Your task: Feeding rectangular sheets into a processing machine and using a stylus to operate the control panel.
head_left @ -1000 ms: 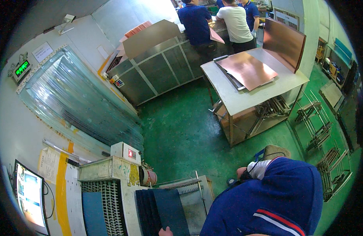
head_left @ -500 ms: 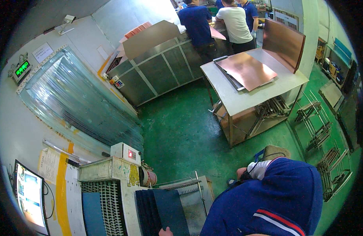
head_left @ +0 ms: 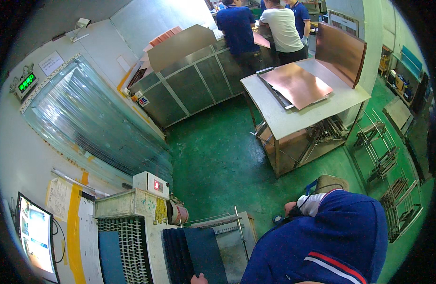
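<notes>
At the lower edge my left hand shows only in part, its fingers closed at the edge of a flat dark blue panel. Several more dark blue panels stand close together on its left. A blue sleeve with red and white stripes fills the lower right. Beyond its white cuff, my right hand is small and partly covered, and its fingers cannot be made out. Left of the panels, another blue panel lies beside the rows of rollers of a machine.
A metal rack rod stands right of the panels. A control box tops the machine. Ahead, a table bears copper-coloured sheets. Wire racks stand on the green floor at right. Several people are at the far counter.
A person in dark blue at the far counter has shifted slightly to the right. My hands and the panels keep nearly the same places.
</notes>
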`<action>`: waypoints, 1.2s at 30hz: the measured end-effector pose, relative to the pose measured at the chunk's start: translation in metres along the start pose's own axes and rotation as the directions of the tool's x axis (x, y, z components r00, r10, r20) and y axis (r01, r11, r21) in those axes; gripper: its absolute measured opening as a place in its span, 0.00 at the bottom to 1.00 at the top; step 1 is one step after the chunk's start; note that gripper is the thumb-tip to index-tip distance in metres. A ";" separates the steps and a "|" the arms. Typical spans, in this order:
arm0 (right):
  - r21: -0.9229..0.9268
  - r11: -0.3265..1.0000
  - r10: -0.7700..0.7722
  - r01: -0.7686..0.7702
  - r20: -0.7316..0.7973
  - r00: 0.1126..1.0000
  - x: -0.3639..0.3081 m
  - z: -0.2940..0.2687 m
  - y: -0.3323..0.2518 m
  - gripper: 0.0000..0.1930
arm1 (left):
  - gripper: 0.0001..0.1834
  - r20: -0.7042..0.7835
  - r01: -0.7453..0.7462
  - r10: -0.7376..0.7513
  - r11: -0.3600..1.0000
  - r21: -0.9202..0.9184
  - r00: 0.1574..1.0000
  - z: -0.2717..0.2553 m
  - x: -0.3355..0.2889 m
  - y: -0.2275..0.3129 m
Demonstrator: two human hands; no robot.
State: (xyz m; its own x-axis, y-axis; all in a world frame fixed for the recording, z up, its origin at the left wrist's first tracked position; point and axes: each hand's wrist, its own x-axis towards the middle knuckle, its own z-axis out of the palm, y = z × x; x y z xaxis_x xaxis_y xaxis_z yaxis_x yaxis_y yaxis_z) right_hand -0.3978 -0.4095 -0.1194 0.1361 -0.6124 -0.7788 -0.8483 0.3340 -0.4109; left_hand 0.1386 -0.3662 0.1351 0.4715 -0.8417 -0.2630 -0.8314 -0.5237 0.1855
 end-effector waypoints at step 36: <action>-0.152 0.927 -0.342 0.344 0.037 0.939 0.107 0.019 0.017 0.18 | 0.28 -0.620 -0.303 -0.066 0.829 -0.471 0.782 -0.230 -0.136 0.018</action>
State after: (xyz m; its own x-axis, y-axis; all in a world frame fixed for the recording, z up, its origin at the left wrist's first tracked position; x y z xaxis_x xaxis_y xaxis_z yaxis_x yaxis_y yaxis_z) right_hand -0.3873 -0.4558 -0.2189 0.4374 -0.6624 -0.6081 -0.8170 -0.0102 -0.5765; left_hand 0.1271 -0.2911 0.3925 0.6057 -0.7049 0.3691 -0.6936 -0.2404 0.6791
